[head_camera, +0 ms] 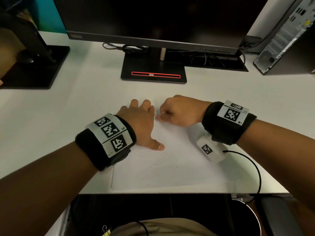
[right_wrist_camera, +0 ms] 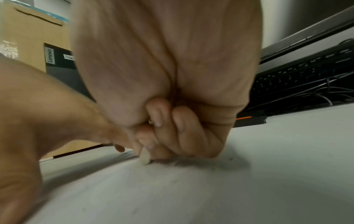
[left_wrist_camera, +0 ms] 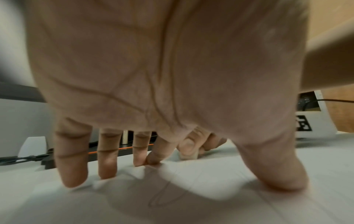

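Observation:
A white sheet of paper with faint pencil curves lies on the white desk. My left hand presses flat on the sheet's upper left, fingers straight and spread and the thumb out to the side. My right hand is curled into a fist just right of it. It pinches a small pale eraser whose lower end touches the paper. The left wrist view shows the eraser beyond my left fingertips.
A monitor stands at the back on a black base, with a keyboard and tangled cables behind. A computer tower is at the back right, a second black stand at the left. A black cable loops near the desk's front edge.

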Demonstrator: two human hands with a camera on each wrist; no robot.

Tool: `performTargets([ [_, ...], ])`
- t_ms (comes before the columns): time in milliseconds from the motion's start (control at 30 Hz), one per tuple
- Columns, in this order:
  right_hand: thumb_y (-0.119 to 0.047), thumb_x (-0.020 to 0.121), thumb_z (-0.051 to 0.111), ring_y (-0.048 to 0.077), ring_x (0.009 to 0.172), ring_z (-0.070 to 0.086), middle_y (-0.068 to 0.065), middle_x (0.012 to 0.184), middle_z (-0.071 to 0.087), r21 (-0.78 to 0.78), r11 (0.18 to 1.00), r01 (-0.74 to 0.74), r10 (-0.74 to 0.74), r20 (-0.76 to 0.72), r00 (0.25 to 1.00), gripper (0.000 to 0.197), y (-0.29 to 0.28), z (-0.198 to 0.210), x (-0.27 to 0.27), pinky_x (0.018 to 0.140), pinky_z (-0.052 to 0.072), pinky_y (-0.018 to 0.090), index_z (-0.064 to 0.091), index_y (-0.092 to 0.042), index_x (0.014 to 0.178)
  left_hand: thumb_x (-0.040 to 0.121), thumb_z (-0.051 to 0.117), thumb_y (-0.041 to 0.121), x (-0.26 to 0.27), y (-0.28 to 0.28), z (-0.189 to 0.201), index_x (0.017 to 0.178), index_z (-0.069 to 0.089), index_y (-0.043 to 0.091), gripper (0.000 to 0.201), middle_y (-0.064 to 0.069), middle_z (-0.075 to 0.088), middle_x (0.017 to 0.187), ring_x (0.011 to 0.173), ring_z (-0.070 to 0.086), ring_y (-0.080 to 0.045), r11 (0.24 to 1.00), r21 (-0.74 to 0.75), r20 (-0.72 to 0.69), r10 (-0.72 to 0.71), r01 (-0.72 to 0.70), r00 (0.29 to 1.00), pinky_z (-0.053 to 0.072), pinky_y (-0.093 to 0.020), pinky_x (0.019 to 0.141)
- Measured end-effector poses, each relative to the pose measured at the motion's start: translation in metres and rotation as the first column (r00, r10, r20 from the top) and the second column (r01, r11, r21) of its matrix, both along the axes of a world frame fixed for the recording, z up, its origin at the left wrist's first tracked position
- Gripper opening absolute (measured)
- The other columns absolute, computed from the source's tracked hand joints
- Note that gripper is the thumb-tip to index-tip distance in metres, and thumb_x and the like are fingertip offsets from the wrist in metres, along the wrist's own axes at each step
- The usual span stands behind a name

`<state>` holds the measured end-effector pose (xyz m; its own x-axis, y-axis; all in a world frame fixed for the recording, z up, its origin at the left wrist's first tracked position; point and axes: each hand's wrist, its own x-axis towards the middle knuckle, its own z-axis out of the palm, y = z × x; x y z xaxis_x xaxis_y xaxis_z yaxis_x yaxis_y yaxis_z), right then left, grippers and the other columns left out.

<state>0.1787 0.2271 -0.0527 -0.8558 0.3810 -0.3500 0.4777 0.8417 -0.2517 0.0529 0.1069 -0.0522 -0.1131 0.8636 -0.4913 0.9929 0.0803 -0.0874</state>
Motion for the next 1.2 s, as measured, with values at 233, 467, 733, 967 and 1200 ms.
performTargets([
  [233,-0.04,0.104,0.048,0.019,0.062,0.054,0.002,0.065,0.059,-0.043,0.967,0.252,-0.255,-0.092,0.962,0.047,0.018,0.014,0.022,0.064,0.044,0.033,0.057,-0.009,0.068,0.067,0.055,0.088,-0.001,-0.002,0.0,0.157,0.003,0.019,0.125,0.0,0.012,0.156,0.139,0.02,-0.031,1.0,-0.001,0.036,-0.007,0.007,0.999,0.04,-0.046,0.103],
  [467,-0.026,0.103,0.055,0.025,0.069,0.065,0.015,0.082,0.071,-0.77,0.53,0.355,-0.664,-0.116,0.739,0.032,-0.049,0.021,0.069,0.064,0.054,0.033,0.061,0.002,0.088,0.059,0.077,0.074,-0.027,-0.02,0.01,0.157,-0.001,0.029,0.133,0.005,-0.006,0.163,0.148,-0.001,-0.024,0.994,-0.108,0.19,-0.005,0.026,0.982,0.029,-0.048,0.116],
  [733,-0.026,0.091,0.058,0.046,0.104,0.07,0.039,0.113,0.067,-0.965,-0.252,0.075,-0.747,0.243,0.619,0.028,-0.12,0.003,0.082,0.094,0.058,0.048,0.07,-0.008,0.072,0.062,0.076,0.075,-0.02,-0.019,0.009,0.157,-0.005,0.023,0.136,-0.003,-0.012,0.165,0.149,-0.004,-0.03,0.992,-0.123,0.107,0.02,-0.007,0.994,0.027,-0.049,0.117],
  [967,-0.032,0.108,0.039,0.037,0.113,0.069,0.033,0.134,0.06,-0.962,-0.258,-0.086,-0.964,0.262,-0.038,0.049,-0.045,-0.014,0.11,0.098,0.055,0.043,0.062,-0.009,0.071,0.063,0.076,0.074,-0.017,-0.019,0.009,0.157,-0.008,0.022,0.137,-0.006,-0.012,0.164,0.149,-0.004,-0.032,0.99,-0.138,0.094,0.042,-0.029,0.995,0.032,-0.053,0.114],
  [1200,-0.025,0.102,0.048,0.045,0.113,0.066,0.036,0.121,0.065,-0.953,-0.289,-0.091,-0.895,0.236,0.379,0.027,-0.1,-0.016,0.084,0.101,0.053,0.05,0.06,-0.006,0.087,0.061,0.078,0.072,-0.015,-0.016,0.007,0.157,-0.002,0.02,0.136,-0.006,-0.005,0.163,0.147,0.004,-0.034,0.991,-0.128,0.075,0.038,-0.028,0.996,0.037,-0.05,0.11],
])
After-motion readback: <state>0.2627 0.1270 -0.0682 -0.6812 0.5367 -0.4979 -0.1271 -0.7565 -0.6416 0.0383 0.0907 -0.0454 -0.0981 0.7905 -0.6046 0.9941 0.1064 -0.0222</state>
